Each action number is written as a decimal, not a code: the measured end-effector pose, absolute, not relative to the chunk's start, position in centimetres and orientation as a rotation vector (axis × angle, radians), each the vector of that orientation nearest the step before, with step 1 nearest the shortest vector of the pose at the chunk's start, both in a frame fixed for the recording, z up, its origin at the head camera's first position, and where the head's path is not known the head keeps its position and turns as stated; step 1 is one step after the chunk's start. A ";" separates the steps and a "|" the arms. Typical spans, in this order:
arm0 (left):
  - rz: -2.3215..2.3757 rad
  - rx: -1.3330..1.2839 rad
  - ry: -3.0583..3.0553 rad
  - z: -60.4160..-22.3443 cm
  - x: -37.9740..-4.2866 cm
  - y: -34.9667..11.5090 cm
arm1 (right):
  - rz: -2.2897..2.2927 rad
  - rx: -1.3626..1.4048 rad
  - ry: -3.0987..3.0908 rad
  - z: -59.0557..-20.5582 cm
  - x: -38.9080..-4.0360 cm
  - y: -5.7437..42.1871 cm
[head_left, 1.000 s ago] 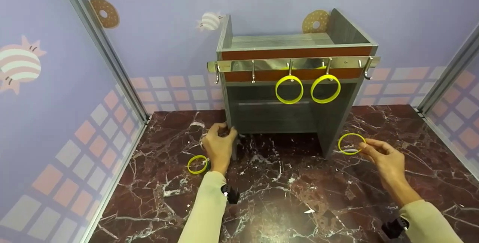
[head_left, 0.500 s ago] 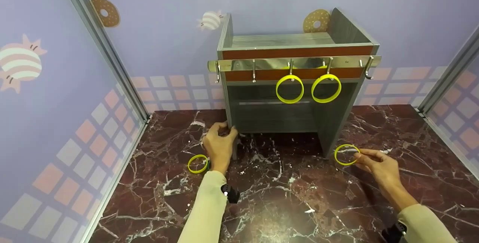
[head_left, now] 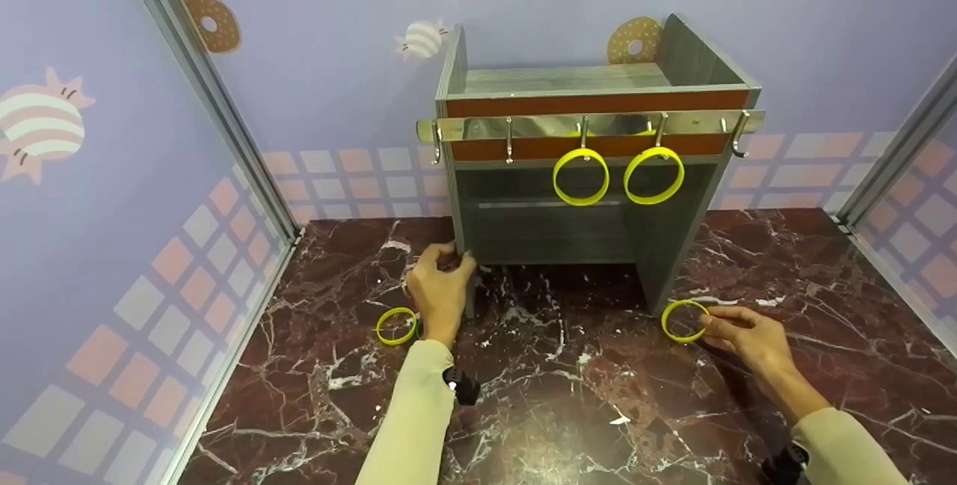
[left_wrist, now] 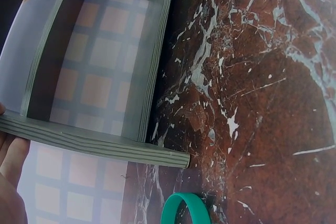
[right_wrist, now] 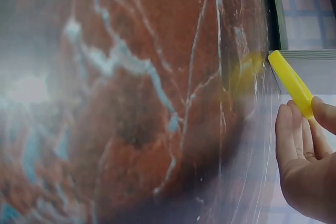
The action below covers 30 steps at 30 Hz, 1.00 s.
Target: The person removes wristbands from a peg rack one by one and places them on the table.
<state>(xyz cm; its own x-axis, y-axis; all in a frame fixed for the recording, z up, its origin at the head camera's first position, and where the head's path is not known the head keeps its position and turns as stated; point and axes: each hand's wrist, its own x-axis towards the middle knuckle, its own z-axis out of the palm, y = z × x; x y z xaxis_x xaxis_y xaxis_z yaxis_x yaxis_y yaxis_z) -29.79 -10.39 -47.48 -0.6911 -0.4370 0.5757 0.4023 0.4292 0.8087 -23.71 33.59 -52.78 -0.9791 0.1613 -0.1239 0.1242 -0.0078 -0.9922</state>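
Note:
My right hand (head_left: 751, 339) pinches a yellow wristband (head_left: 684, 321) between thumb and fingers, low over the table by the foot of the shelf's right panel. The right wrist view shows this wristband (right_wrist: 291, 85) edge-on. My left hand (head_left: 439, 291) grips the front edge of the left panel of a small grey wooden shelf (head_left: 553, 235), low down. Two more yellow wristbands, a left one (head_left: 581, 205) and a right one (head_left: 655, 204), hang from hooks on the metal rail (head_left: 482, 128) across its front.
Another yellow wristband (head_left: 395, 326) lies on the dark red marbled table (head_left: 553, 410), left of my left hand. A green wristband (left_wrist: 185, 196) shows beside the shelf's foot in the left wrist view. Patterned walls (head_left: 329, 81) enclose the table.
My right hand has moved down and slightly left with the yellow wristband, towards the shelf's right foot. The left hand keeps its grip on the panel.

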 end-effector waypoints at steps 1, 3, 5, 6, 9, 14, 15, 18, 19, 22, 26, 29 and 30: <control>-1.353 0.027 -1.896 -47.5 -29.8 -10.4 | 2.172 -0.314 -2.221 -52.8 -23.7 33.6; -1.344 0.022 -1.890 -47.5 -29.9 -10.4 | 2.124 -0.295 -2.281 -52.8 -23.7 33.6; -1.340 0.017 -1.886 -47.4 -29.9 -10.4 | 2.056 -0.270 -2.344 -52.8 -23.7 33.7; -1.340 0.014 -1.884 -47.4 -29.9 -10.4 | 2.026 -0.261 -2.368 -52.8 -23.7 33.8; -1.347 0.003 -1.886 -47.4 -30.0 -10.4 | 1.942 -0.242 -2.427 -52.8 -23.6 34.2; -1.319 -0.026 -1.865 -47.5 -29.9 -10.4 | 1.779 -0.249 -2.542 -52.7 -23.3 34.6; -1.309 -0.031 -1.860 -47.5 -29.9 -10.4 | 1.741 -0.251 -2.565 -52.7 -23.3 34.6; -1.285 -0.037 -1.852 -47.5 -29.9 -10.4 | 1.585 -0.262 -2.630 -52.5 -23.1 34.6; -1.284 -0.033 -1.850 -47.5 -29.8 -10.5 | 1.534 -0.250 -2.645 -52.3 -23.1 34.6; -1.296 -0.018 -1.838 -47.7 -29.8 -10.5 | 1.409 -0.211 -2.665 -51.8 -23.0 34.4; -1.304 -0.016 -1.827 -47.8 -29.8 -10.4 | 1.336 -0.137 -2.623 -50.4 -23.1 33.9; -1.295 -0.022 -1.821 -47.8 -29.9 -10.4 | 1.307 -0.077 -2.557 -49.0 -23.1 33.2; -1.290 -0.023 -1.818 -47.8 -29.9 -10.4 | 1.322 -0.057 -2.523 -48.5 -23.1 32.9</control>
